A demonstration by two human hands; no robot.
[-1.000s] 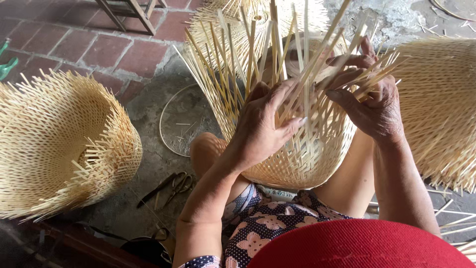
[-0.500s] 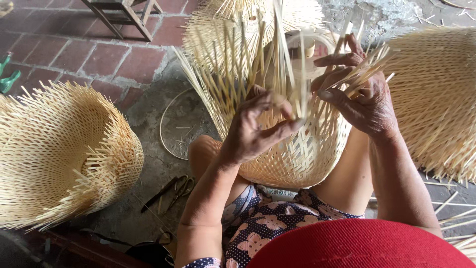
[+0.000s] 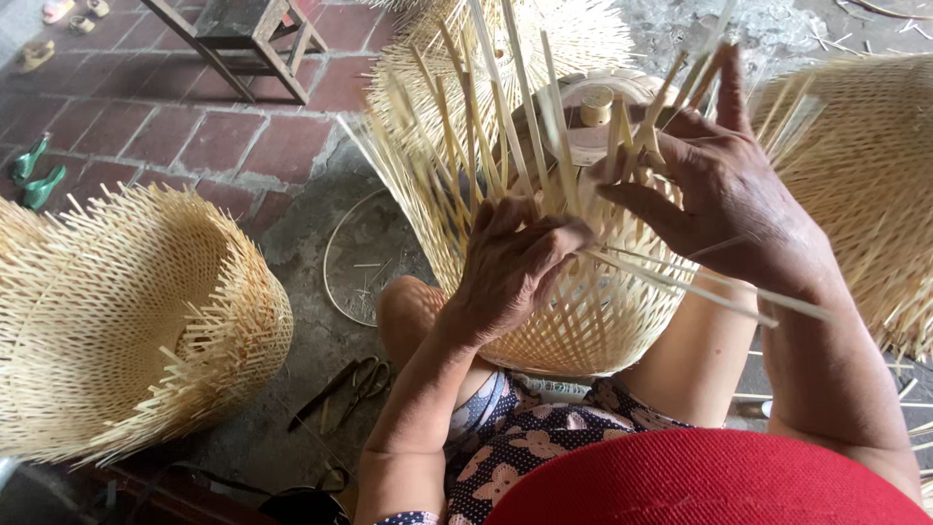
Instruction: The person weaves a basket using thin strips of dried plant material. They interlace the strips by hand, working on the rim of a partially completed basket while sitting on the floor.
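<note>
While the half-woven bamboo basket (image 3: 573, 321) sits at the centre of the frame, wedged between the person's knees so it cannot roll, both hands work its bristling rim. Its open mouth faces the camera, which keeps the loose upright strips (image 3: 486, 126) within easy reach. The left hand (image 3: 510, 267), just left of centre, has its grip closed narrow around a few strips, pressing them down against the woven wall, apparently to hold the weave tight. The right hand (image 3: 724, 190), in the upper right, pinches other strips between thumb and fingers, bending them across. A round mould with a knob (image 3: 595, 105) shows inside the basket, likely giving it its shape. At the left edge lies another basket (image 3: 126, 321) on its side, a bamboo hoop (image 3: 335, 282) and scissors (image 3: 355, 384) rest on the floor nearby, and a wooden stool (image 3: 243, 34) stands at the upper left.
</note>
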